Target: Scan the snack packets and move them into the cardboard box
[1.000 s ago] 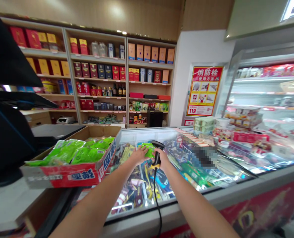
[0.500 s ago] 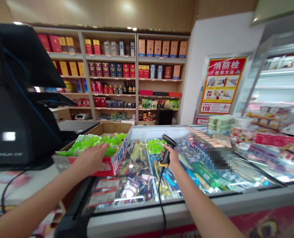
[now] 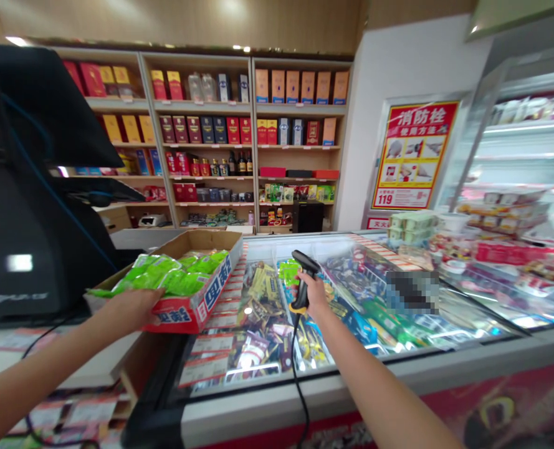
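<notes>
My right hand [image 3: 315, 293] is closed round the handle of a black barcode scanner [image 3: 303, 274], whose head points at a green packet [image 3: 288, 272] lying on the freezer's glass lid [image 3: 351, 349]. The scanner's cable hangs down over the freezer's front. My left hand [image 3: 131, 307] is at the near edge of an open cardboard box [image 3: 197, 312] full of green packets [image 3: 174, 274]. Its fingers are curled on the nearest packet at the box's rim.
A black till screen [image 3: 33, 206] stands at the left on a white counter [image 3: 90, 374]. The chest freezer holds many wrapped ice creams under glass. Stacked tubs [image 3: 412, 224] sit at its far right. Shelves of boxes and bottles [image 3: 239, 131] line the back wall.
My left hand left the green packet on the glass, swung left over the box and now rests at its near edge. My right hand kept the scanner almost still.
</notes>
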{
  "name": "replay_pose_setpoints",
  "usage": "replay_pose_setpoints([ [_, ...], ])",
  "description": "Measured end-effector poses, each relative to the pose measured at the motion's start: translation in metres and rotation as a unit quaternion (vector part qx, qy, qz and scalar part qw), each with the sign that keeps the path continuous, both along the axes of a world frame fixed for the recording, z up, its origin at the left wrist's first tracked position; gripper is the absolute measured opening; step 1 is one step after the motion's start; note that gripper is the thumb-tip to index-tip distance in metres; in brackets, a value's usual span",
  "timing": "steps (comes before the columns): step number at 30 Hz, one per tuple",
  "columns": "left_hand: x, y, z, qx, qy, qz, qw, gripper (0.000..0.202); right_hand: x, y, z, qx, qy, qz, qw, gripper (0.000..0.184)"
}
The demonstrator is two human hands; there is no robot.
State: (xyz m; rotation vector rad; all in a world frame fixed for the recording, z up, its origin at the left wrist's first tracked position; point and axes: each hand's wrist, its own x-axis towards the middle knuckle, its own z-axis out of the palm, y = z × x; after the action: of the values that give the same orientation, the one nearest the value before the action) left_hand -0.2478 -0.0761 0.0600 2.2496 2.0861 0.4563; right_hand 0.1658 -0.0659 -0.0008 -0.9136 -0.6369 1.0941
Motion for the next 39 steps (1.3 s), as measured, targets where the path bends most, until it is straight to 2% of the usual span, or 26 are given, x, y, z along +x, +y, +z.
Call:
replay_pose_setpoints([
  [2, -0.005, -0.003, -0.001, 0.000, 0.083, 0.000, 0.997, 0.036, -0.003, 0.000, -0.002, 0.016, 0.000, 0.000, 1.000, 0.036],
  [4, -0.003, -0.007, 0.006, -0.006, 0.138, -0.009, 0.990, 0.034, -0.009, 0.001, -0.001, 0.027, 0.006, 0.001, 1.000, 0.036],
  [8, 0.010, -0.005, 0.045, -0.001, 0.155, -0.053, 0.987, 0.019, -0.034, 0.004, 0.006, 0.029, 0.021, 0.044, 0.998, 0.033],
  [11, 0.020, 0.012, 0.067, 0.035, 0.099, -0.049, 0.993, 0.024, -0.051, 0.007, 0.010, 0.048, 0.013, 0.093, 0.994, 0.031],
  [13, 0.028, 0.026, 0.067, 0.039, 0.085, -0.039, 0.995, 0.022, -0.055, 0.008, 0.009, 0.063, -0.014, 0.114, 0.991, 0.030],
  [16, 0.039, 0.042, 0.052, 0.013, 0.118, 0.000, 0.993, 0.042, -0.050, 0.006, 0.001, 0.079, -0.075, 0.118, 0.987, 0.025],
  [19, 0.046, 0.046, 0.041, 0.013, 0.122, 0.037, 0.992, 0.044, -0.039, 0.003, -0.004, 0.085, -0.105, 0.104, 0.985, 0.022],
  [22, 0.045, 0.042, 0.047, 0.030, 0.048, 0.049, 0.997, 0.039, -0.036, 0.002, -0.003, 0.091, -0.094, 0.096, 0.987, 0.020],
  [24, 0.049, 0.037, 0.055, 0.072, -0.045, 0.058, 0.995, 0.038, -0.038, 0.002, -0.002, 0.091, -0.097, 0.099, 0.986, 0.020],
  [26, 0.066, 0.029, 0.059, 0.122, -0.207, 0.068, 0.968, 0.036, -0.041, 0.002, 0.000, 0.093, -0.098, 0.103, 0.985, 0.020],
  [27, 0.080, 0.025, 0.058, 0.134, -0.304, 0.061, 0.941, 0.035, -0.043, 0.002, 0.001, 0.097, -0.092, 0.104, 0.986, 0.021],
  [29, 0.118, 0.018, 0.049, 0.112, -0.485, 0.016, 0.867, 0.031, -0.043, 0.002, 0.004, 0.104, -0.070, 0.104, 0.987, 0.026],
  [30, 0.138, 0.017, 0.039, 0.085, -0.536, -0.013, 0.840, 0.030, -0.042, 0.001, 0.005, 0.109, -0.059, 0.106, 0.987, 0.028],
  [32, 0.176, 0.018, 0.015, 0.039, -0.578, -0.044, 0.814, 0.029, -0.038, 0.000, 0.008, 0.118, -0.052, 0.113, 0.985, 0.030],
  [34, 0.200, 0.028, -0.015, 0.011, -0.605, -0.054, 0.794, 0.031, -0.033, -0.002, 0.010, 0.127, -0.070, 0.126, 0.981, 0.028],
  [36, 0.207, 0.043, -0.043, 0.022, -0.650, -0.048, 0.758, 0.032, -0.028, -0.005, 0.013, 0.126, -0.115, 0.140, 0.975, 0.024],
  [39, 0.197, 0.067, -0.075, 0.076, -0.708, -0.050, 0.701, 0.036, -0.026, -0.008, 0.016, 0.099, -0.194, 0.155, 0.964, 0.026],
])
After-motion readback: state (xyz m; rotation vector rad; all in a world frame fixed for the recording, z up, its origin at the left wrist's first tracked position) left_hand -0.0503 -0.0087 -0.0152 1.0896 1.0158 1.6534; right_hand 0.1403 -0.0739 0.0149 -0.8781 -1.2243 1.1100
